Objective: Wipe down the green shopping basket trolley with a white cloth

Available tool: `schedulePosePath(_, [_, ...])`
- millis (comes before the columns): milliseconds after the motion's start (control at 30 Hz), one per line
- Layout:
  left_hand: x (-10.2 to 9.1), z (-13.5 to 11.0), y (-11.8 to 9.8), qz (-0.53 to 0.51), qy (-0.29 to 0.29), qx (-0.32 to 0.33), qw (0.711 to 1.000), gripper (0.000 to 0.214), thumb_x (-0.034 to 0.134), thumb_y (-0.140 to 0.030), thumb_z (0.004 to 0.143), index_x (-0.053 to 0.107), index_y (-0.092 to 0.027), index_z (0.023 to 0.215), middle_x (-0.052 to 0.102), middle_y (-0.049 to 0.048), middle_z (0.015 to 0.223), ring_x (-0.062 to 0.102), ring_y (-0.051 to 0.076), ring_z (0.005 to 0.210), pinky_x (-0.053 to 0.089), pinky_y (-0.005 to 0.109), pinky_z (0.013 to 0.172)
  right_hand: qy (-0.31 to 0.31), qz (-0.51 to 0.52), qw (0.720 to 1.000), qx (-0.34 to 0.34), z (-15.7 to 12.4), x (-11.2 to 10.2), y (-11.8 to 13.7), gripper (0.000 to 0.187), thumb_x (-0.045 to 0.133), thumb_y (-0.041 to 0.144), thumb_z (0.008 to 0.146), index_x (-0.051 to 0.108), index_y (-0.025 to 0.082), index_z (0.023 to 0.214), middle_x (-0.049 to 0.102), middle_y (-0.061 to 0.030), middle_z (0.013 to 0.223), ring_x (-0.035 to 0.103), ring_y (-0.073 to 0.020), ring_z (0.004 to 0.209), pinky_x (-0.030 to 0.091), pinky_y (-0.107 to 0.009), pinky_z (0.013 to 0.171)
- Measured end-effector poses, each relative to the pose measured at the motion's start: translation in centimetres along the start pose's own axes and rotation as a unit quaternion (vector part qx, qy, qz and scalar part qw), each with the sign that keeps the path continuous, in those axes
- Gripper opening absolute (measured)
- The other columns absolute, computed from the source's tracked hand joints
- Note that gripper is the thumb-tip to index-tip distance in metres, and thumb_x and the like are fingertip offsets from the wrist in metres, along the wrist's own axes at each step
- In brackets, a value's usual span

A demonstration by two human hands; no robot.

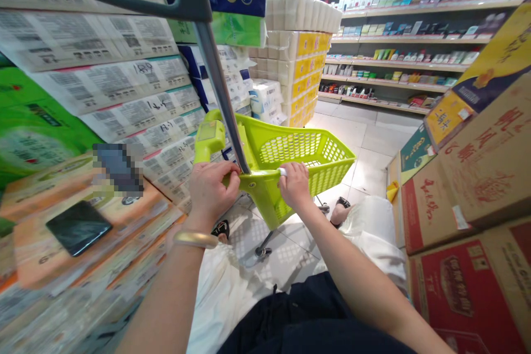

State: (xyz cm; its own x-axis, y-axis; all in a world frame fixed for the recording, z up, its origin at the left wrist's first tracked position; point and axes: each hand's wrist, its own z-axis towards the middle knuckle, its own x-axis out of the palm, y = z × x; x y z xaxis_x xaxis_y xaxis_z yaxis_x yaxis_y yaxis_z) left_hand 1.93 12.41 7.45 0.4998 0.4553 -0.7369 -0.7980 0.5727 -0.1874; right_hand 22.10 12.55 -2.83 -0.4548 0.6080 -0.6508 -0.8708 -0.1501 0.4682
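Observation:
A lime-green shopping cart [271,193] with perforated basket walls stands on casters in front of me. Its grey metal pole [222,94] rises from the near corner to a dark grey handle [186,3]. My left hand [214,187], a gold bangle at the wrist, is closed on the green frame at the foot of the pole. Curled over the near rim, right of the pole, is my right hand [296,183]. A small white thing [282,172] shows at its fingers; its kind is unclear. The fingertips inside the basket are partly hidden.
A black phone [79,227] lies on orange tissue packs [33,254] at left, beside a pixelated patch. Stacked paper packs [157,105] line the left. Cardboard cartons [485,177] bound the right. Stocked shelves [398,38] stand across the tiled floor [369,144].

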Motion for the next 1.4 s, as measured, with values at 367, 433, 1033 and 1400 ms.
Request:
schedulePosePath(367, [0.0,-0.1,0.4,-0.008,-0.008,0.001,1.000,0.020,0.048,-0.025,0.082,0.065,-0.022,0.071,0.074,0.0001,0.072,0.066,0.019,0.068,0.043,0.036,0.073,0.075,0.064,0.989,-0.108,0.6,-1.2,4.1,0.030,0.049,0.012,0.084,0.063,0.019,0.110,0.067,-0.0086,0.109,0.056,-0.0233,0.103,0.041,-0.035,0.097])
schedulePosePath(433, [0.0,-0.1,0.3,-0.003,-0.010,0.000,1.000,0.020,0.048,-0.025,0.081,0.065,-0.023,0.070,0.073,-0.0001,0.071,0.066,0.020,0.068,0.043,0.036,0.073,0.080,0.038,0.992,-0.086,0.6,-1.2,2.4,0.027,0.049,0.013,0.085,0.064,0.020,0.106,0.067,-0.0086,0.103,0.057,-0.0241,0.099,0.041,-0.036,0.094])
schedulePosePath(1033, [0.0,-0.1,0.3,0.021,-0.025,-0.003,0.999,0.021,0.048,-0.026,0.082,0.065,-0.023,0.069,0.073,0.0001,0.070,0.067,0.021,0.069,0.043,0.037,0.074,0.100,0.039,0.992,-0.071,1.1,-0.9,4.5,0.032,0.047,0.009,0.083,0.067,0.014,0.108,0.068,-0.0117,0.101,0.056,-0.0264,0.099,0.043,-0.040,0.095])
schedulePosePath(1400, [-0.3,-0.1,0.3,0.018,-0.009,-0.015,1.000,0.020,0.048,-0.026,0.082,0.064,-0.024,0.070,0.073,-0.0017,0.071,0.068,0.020,0.071,0.044,0.037,0.076,0.025,0.184,0.976,-0.111,0.8,-0.3,4.2,0.032,0.037,0.020,0.098,0.062,0.016,0.118,0.068,-0.0118,0.115,0.059,-0.0212,0.109,0.044,-0.035,0.100])
